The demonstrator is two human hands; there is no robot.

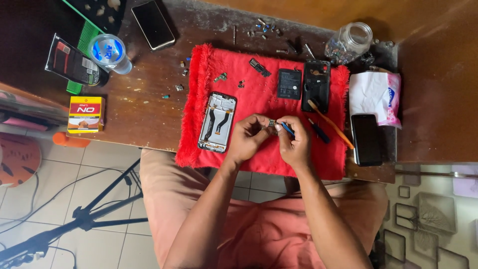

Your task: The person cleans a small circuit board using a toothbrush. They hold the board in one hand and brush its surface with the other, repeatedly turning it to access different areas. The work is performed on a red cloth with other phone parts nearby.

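Left hand [247, 137] pinches a small circuit board [271, 123] above the red cloth's [259, 94] near edge; right hand [294, 142] grips blue tweezers [287, 129] touching it. Light, stiff, likely fragile: best held by its edges

The small part [271, 123] is mostly covered by the fingers [259, 121] and is too small to be identified. The blue tool [288, 129] is half hidden in the right hand [295, 142]. The scattered screws [264, 27] are too tiny to be told apart.
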